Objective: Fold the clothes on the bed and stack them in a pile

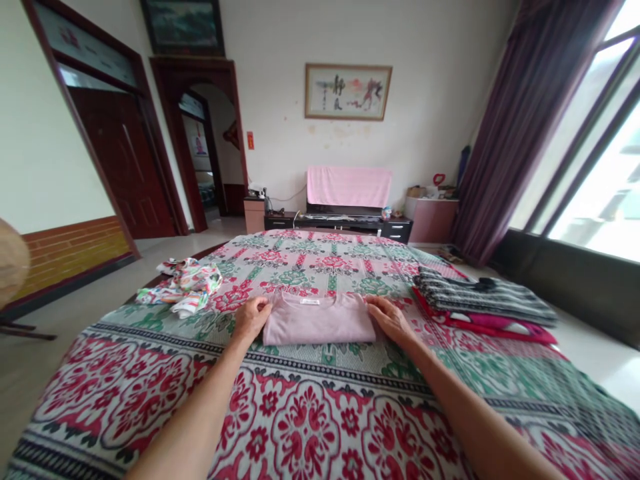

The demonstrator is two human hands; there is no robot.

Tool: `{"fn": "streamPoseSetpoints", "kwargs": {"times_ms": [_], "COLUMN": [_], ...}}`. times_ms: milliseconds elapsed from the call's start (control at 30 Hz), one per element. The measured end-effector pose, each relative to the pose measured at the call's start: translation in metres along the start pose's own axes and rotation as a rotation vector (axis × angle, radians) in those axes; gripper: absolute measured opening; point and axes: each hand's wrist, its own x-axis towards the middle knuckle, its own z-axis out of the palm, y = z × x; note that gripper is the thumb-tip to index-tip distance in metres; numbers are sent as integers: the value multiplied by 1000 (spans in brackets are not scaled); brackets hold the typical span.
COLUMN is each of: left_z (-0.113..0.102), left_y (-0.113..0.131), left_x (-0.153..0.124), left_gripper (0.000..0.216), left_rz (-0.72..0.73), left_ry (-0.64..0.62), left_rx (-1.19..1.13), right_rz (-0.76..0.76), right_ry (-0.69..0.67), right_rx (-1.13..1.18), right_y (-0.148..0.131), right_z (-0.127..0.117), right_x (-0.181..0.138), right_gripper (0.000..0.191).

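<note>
A pale pink shirt (320,323) lies folded into a flat rectangle on a patterned blanket (305,427). Its neckline faces away from me, with a white label (310,302) showing at the collar. At the shirt's upper left corner, my left hand (251,315) is closed, thumb and fingers pinching the fabric. My right hand (390,316) grips the upper right corner, its fingers bent over the edge and the fingertips partly hidden. Both forearms reach in from the bottom of the view.
Crumpled floral clothing (193,283) lies to the left on the blanket. On the right is a stack of folded clothes, topped by a black-and-white striped knit (480,297). A low black cabinet (397,230) and a pink cloth (349,185) are beyond the far edge.
</note>
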Motion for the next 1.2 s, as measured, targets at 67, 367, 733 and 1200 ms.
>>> {"fn": "streamPoseSetpoints", "kwargs": {"times_ms": [67,367,733,1200], "left_z": [1,-7,-11,-10], "left_y": [-2,-4,14,3], "left_x": [-1,-7,-13,-8], "left_gripper": [22,18,12,28], "left_rz": [14,321,535,128], "left_ry": [34,125,-250,-144], "left_rx": [-23,-253,-191,-391], "right_rz": [-63,-282,-274,-279], "right_ry": [1,-10,-30,-32], "right_rx": [-17,-121,-161,-175], "right_y": [-2,1,-3,0], "right_z": [-1,8,7,8], "right_x": [-6,-8,-7,-7], "right_gripper": [33,23,23,22]}}
